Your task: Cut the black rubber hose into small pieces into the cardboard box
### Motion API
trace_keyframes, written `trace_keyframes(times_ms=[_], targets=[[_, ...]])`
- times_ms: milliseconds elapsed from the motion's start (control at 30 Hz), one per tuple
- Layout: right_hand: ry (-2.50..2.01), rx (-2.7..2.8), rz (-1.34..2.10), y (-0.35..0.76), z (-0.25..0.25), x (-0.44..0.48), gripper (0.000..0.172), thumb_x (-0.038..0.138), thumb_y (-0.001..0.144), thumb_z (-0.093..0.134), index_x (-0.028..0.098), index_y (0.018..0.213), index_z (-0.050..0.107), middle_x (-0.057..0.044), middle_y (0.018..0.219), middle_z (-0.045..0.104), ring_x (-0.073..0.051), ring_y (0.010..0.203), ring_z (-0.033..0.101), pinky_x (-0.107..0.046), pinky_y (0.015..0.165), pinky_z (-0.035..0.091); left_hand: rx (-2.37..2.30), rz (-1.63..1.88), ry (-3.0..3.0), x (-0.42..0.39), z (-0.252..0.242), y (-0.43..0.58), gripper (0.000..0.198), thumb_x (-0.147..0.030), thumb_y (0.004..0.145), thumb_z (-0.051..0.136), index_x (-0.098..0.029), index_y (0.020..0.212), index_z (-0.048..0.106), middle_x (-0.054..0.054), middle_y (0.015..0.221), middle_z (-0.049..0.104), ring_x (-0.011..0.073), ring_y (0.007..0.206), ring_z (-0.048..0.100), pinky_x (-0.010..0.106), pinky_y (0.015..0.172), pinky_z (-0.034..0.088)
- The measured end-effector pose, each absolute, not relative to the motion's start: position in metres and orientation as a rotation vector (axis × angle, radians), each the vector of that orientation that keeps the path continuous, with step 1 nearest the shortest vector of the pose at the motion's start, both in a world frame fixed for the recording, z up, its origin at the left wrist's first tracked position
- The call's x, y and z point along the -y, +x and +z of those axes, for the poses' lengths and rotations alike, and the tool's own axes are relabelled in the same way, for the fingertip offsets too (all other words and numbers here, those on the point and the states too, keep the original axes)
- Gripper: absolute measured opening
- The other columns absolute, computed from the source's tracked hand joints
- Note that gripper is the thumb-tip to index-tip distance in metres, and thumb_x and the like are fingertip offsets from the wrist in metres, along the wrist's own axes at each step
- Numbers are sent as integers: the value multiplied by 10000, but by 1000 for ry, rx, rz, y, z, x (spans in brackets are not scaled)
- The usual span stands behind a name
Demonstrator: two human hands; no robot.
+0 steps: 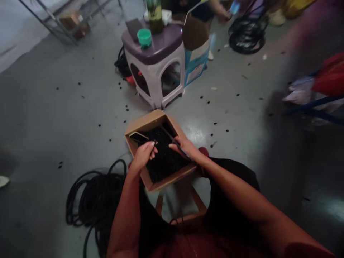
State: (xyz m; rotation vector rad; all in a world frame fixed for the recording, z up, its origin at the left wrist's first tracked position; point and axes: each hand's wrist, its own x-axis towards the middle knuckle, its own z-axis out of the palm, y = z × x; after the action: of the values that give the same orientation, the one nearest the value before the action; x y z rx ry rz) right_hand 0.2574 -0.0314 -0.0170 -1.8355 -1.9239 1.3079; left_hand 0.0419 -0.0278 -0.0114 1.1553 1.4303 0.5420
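Left hand [146, 153]: thumb and fingertips pinching a small dark piece [154, 142], above the box's black contents. Right hand [184, 147]: closed round a slim dark tool [168, 133], kind unclear. Piece looks light, probably stiff, easily dropped; best taken by its edge, between fingertip pads. Tool likely rigid, better held near its rear. Both hands over an open cardboard box [143, 121], a pale-edged tray [138, 137] in its left corner. Beyond, stool [167, 40]; left, coiled black cable [92, 200] on grey floor [53, 122]
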Motion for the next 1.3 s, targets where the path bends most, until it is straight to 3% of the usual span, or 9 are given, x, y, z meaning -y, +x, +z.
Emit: trace_keyframes(times_ms=[200,400,533,633,833,1133,1300], targets=[[-1665,1331,1467,257,-4,23,262,466,895,499,207,859,496,51,609,494,-89,488,462,-206,473,373,-1484,803,1012,22,-8,28,369,-446,876,543,-109,988,643,-18,669,527,44,484,426,174,440,317],[-1596,1220,1496,249,0,19,232,425,899,523,202,850,480,49,636,505,-64,477,464,-174,434,379,-1485,820,989,23,-6,25,294,-292,913,516,-117,1134,598,-11,716,543,35,507,443,173,470,330],[-1550,1248,1471,243,-3,17,218,416,913,512,206,863,479,48,649,513,-59,474,461,-173,429,379,-1506,854,990,23,-7,21,432,-171,888,518,-123,1315,477,10,810,593,37,553,485,178,509,355],[-1519,1242,1484,238,-3,16,228,431,912,511,213,859,468,47,661,517,-57,470,462,-169,424,377,-1512,879,991,22,-7,21,453,-139,879,500,-123,1330,459,17,826,605,40,560,493,175,506,354],[-1482,1296,1526,225,-7,14,237,451,895,532,221,872,483,46,642,520,-71,466,471,-184,424,391,-1482,891,1041,22,-11,24,447,-177,870,541,-203,1314,497,6,829,626,46,552,493,173,514,376],[-1467,1375,1517,218,2,13,218,418,906,557,211,885,494,37,640,526,-81,486,471,-205,456,401,-1482,921,1094,21,-18,26,523,-365,878,614,-278,1362,438,0,789,645,63,510,488,190,494,378],[-1481,1393,1525,216,3,16,162,355,906,561,208,867,502,34,644,519,-81,488,467,-215,464,399,-1487,940,1064,17,-11,32,324,-379,905,564,-217,1182,518,-28,699,599,43,453,457,170,440,347]])
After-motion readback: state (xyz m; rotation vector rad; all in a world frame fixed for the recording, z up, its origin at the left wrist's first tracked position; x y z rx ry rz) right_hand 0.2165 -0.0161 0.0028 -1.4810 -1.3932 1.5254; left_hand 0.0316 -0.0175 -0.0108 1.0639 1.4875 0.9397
